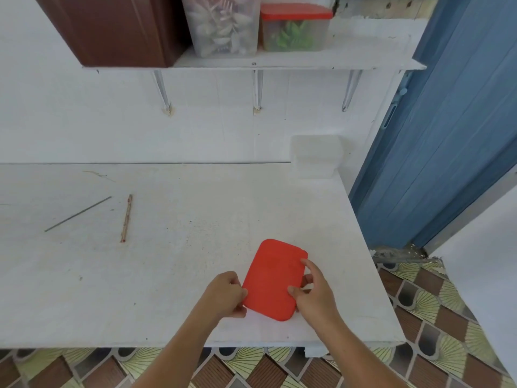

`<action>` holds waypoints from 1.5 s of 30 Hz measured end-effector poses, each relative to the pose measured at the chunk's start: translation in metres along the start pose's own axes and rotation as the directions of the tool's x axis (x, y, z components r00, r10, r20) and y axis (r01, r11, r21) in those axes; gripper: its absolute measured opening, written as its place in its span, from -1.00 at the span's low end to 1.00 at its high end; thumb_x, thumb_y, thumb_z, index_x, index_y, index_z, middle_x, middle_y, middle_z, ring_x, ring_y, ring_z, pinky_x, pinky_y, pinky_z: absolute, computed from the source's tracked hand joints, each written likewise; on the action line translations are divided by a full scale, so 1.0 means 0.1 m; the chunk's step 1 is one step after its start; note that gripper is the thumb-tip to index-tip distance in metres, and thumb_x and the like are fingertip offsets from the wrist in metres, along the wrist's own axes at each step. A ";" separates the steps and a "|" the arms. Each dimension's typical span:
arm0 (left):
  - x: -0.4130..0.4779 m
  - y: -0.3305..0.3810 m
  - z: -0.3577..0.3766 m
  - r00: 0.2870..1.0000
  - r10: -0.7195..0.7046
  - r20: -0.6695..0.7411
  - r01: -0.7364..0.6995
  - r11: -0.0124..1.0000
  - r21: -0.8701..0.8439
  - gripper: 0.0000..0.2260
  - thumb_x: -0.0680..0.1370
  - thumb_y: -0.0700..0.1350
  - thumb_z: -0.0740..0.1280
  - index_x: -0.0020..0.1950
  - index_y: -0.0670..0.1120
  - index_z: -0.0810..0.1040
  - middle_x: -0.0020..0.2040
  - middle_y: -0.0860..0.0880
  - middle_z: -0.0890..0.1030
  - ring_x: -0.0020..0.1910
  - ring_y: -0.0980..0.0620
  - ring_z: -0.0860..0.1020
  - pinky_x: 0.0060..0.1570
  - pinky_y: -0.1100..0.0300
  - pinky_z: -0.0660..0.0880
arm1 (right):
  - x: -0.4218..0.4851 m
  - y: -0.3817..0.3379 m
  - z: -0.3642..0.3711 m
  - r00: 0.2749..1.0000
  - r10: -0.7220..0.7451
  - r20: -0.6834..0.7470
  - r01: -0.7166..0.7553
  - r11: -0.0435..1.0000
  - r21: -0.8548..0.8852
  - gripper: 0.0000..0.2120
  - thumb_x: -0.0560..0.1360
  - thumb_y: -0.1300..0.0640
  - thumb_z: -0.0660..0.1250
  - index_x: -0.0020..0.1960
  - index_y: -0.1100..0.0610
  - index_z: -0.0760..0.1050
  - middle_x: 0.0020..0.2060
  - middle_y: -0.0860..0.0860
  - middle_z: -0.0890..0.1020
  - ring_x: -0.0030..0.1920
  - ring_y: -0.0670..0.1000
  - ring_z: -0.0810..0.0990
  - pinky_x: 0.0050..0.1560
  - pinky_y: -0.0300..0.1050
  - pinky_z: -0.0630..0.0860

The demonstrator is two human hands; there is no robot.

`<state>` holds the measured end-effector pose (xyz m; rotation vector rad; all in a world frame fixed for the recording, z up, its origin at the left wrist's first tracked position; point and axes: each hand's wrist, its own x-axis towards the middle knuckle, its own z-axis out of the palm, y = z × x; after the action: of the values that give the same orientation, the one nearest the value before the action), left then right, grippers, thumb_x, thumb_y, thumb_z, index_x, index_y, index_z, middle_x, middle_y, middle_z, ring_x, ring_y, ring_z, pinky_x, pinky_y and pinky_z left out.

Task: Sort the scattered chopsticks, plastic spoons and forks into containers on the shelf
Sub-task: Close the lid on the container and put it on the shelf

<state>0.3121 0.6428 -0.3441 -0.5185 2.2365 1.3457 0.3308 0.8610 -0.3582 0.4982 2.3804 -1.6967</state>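
Chopstick, rod, clear tub around lid

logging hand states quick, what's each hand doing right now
left hand: holding the red lid by its left edge
right hand: holding the red lid by its right edge

Home pantry corner: patterned floor tiles, wall shelf holding cutlery containers

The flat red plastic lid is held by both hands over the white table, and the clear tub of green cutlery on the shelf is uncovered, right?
No: the head view shows the clear tub of green cutlery on the shelf covered by its own red lid. The left hand and right hand do hold the flat red plastic lid over the white table.
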 end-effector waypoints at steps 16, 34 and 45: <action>-0.02 -0.18 -0.07 0.938 0.321 0.127 -0.340 0.925 0.169 -0.31 0.59 -0.17 0.43 0.65 0.14 0.23 0.24 0.05 0.54 0.00 0.07 0.65 -0.03 0.24 0.62 | -0.01 0.12 -0.01 0.933 -0.039 0.358 0.094 0.986 -0.139 0.15 0.49 0.17 0.55 0.62 -0.20 -0.32 0.39 -0.06 0.20 0.18 0.00 0.54 -0.08 -0.12 0.68; -1.63 1.80 -0.76 0.526 0.809 -0.261 -0.758 0.586 0.286 -0.46 0.44 0.09 0.57 0.40 0.25 0.54 0.12 0.20 0.56 0.03 0.28 0.60 -0.03 0.33 0.60 | -0.60 -2.15 -1.23 0.710 -0.704 0.021 0.703 0.706 -0.080 -0.20 0.31 -0.12 0.66 0.45 -0.20 0.38 0.20 -0.23 0.58 0.10 -0.20 0.62 -0.02 -0.17 0.66; -1.28 4.53 -1.64 0.350 0.895 -0.275 -0.722 0.445 0.530 -0.67 0.55 0.15 0.45 0.28 0.11 0.60 -0.08 0.10 0.66 -0.06 0.17 0.61 -0.14 0.34 0.47 | 0.65 -4.47 -1.96 0.535 -0.815 -0.223 0.812 0.569 -0.129 -0.40 0.39 -0.27 0.53 0.37 -0.16 0.48 0.13 -0.08 0.64 0.00 -0.02 0.69 0.06 0.01 0.66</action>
<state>0.1376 0.7078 0.1184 0.6083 3.3607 1.2501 0.1157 0.9250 0.0797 -0.5889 3.0897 -2.0076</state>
